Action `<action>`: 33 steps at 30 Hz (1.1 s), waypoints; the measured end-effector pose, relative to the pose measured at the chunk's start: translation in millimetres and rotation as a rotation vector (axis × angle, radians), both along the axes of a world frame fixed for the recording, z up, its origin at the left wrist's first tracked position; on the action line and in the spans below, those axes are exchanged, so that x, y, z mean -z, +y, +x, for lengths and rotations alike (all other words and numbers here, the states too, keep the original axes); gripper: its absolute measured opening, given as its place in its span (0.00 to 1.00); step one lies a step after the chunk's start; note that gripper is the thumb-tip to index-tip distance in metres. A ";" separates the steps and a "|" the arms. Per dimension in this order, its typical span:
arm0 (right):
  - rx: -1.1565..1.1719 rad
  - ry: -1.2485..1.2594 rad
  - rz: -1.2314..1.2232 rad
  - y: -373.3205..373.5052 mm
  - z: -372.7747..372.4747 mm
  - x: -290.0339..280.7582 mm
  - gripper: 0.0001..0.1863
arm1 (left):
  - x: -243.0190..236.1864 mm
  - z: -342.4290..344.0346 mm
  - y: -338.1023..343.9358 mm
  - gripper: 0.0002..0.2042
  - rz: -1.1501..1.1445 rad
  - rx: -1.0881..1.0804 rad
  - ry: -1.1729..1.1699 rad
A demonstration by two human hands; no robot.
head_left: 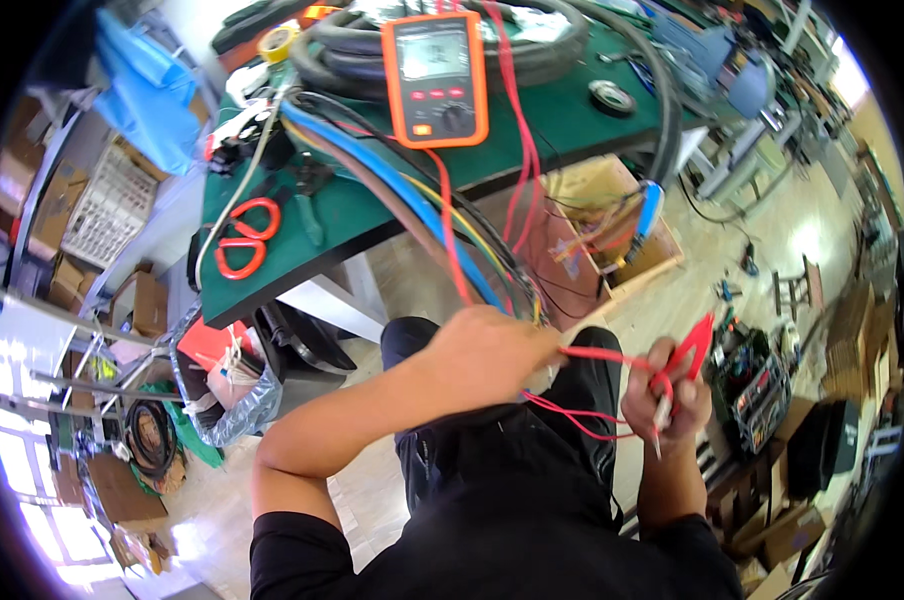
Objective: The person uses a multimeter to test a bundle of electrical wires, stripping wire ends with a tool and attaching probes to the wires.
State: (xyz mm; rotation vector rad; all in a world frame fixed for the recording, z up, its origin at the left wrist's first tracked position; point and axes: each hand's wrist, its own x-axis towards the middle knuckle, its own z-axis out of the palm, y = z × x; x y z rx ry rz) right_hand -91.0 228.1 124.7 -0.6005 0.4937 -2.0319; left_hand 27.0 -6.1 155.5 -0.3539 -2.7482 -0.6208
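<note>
Some red lead (604,354) is hidden within the right hand (669,400).

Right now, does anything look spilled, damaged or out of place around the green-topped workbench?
Nothing looks plainly spilled or damaged. A small dark object, kind unclear, seems mildly out of place: it sits loose on the pale floor right of the open wooden box, apart from the crowded black toolbox.

Surface finishes, as I view them remotely.
Smooth plastic: red clip (694,346), orange-rimmed meter (437,80); smooth sheathing: blue cable (419,206); matt green: tabletop (352,207); bare wood: box (634,285); matt cloth: black sleeve (297,553).
</note>
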 end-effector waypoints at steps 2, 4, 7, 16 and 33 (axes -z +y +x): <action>0.130 -0.045 0.052 -1.8 1.2 -4.9 0.24 | 10.3 6.7 -4.3 0.05 -0.027 -0.095 -0.043; 0.198 0.063 0.177 -9.6 1.5 -5.5 0.26 | 17.6 8.3 -4.0 0.06 -0.046 -0.150 -0.111; 0.154 -0.019 0.108 -25.6 1.7 -6.3 0.18 | 15.2 6.3 1.5 0.11 -0.009 -0.212 -0.217; 0.075 0.006 0.287 -37.1 9.1 -9.7 0.16 | -0.6 -15.1 38.8 0.23 0.336 -0.040 0.248; 0.153 0.622 0.500 -8.7 1.3 14.7 0.23 | 28.2 -10.7 46.1 0.06 1.146 -0.146 -0.006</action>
